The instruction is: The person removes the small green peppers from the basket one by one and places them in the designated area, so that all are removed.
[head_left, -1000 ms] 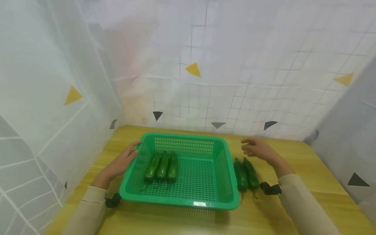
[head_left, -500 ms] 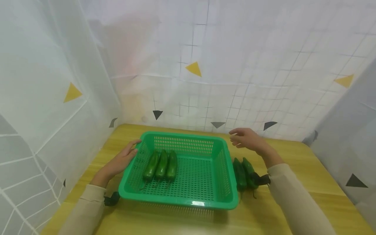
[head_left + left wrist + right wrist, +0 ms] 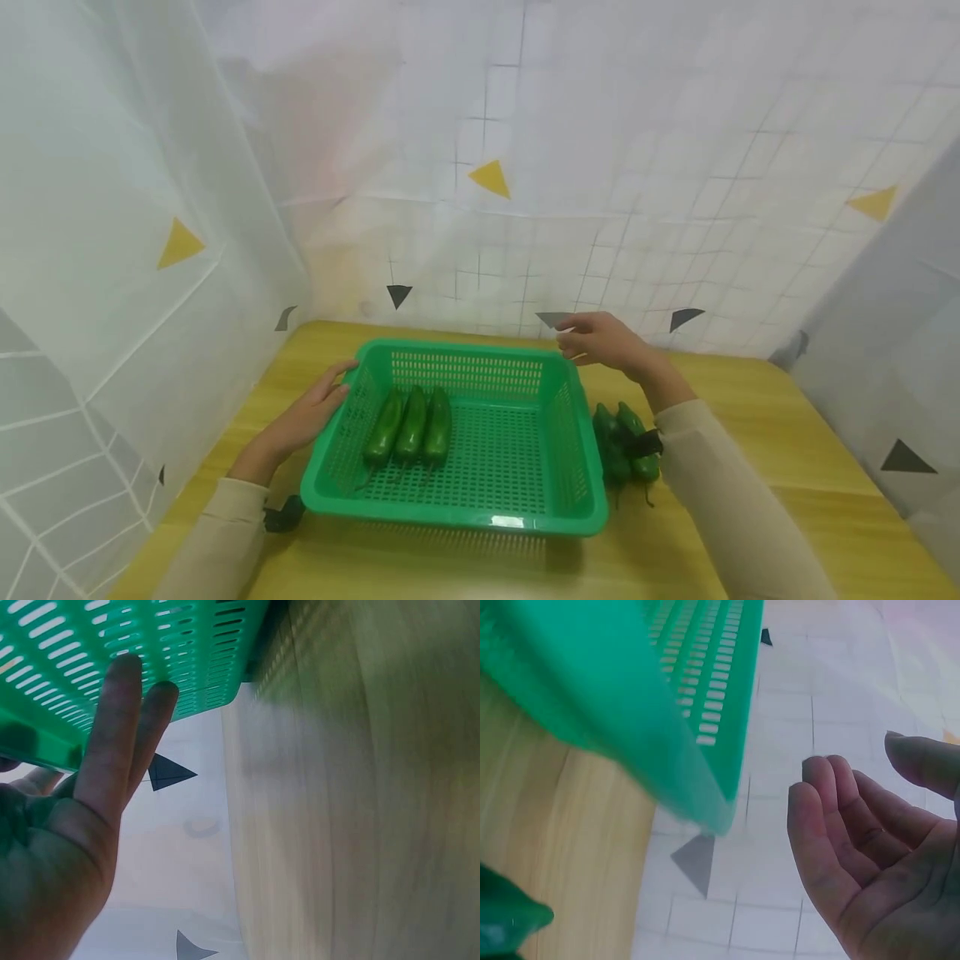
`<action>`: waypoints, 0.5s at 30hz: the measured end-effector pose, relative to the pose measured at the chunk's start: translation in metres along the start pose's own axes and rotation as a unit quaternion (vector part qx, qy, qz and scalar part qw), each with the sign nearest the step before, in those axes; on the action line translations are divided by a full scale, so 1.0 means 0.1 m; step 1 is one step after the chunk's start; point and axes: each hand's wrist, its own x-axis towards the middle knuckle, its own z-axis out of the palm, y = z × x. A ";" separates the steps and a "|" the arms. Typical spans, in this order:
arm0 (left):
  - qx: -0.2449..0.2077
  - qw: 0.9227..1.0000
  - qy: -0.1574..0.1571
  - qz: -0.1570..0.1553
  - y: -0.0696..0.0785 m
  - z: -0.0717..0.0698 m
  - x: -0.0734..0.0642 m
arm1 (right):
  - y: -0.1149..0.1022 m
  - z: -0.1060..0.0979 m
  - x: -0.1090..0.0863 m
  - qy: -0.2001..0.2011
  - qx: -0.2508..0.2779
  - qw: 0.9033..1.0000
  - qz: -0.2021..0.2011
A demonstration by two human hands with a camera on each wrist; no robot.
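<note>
The left hand (image 3: 303, 415) rests straight fingers against the slotted wall of a green plastic basket (image 3: 450, 518) between both hands. Raised near its far corner, the right hand (image 3: 603, 340) has loosely bent fingers, thumb apart. Three glossy, tapering peppers (image 3: 411, 432) lie inside, nearer the left hand; two more peppers (image 3: 647, 469) lie on wood-grained tabletop (image 3: 757, 417) by the right wrist.

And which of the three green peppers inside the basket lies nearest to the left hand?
The leftmost pepper, on the side of the left hand; the middle pepper and the right pepper lie farther from that hand.
</note>
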 end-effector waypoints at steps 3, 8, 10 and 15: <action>-0.004 1.000 0.005 0.003 -0.01 0.02 0.01 | -0.02 0.05 0.05 -0.006 0.005 1.000 0.000; -0.004 1.000 0.002 0.003 -0.03 0.06 0.02 | 0.00 0.13 0.08 -0.018 0.024 1.000 0.008; -0.004 1.000 0.000 0.005 -0.02 0.07 0.02 | 0.01 0.16 0.10 -0.019 0.035 0.999 0.010; -0.010 1.000 0.000 0.001 0.02 0.05 -0.02 | -0.04 0.26 0.18 -0.028 0.045 0.999 -0.001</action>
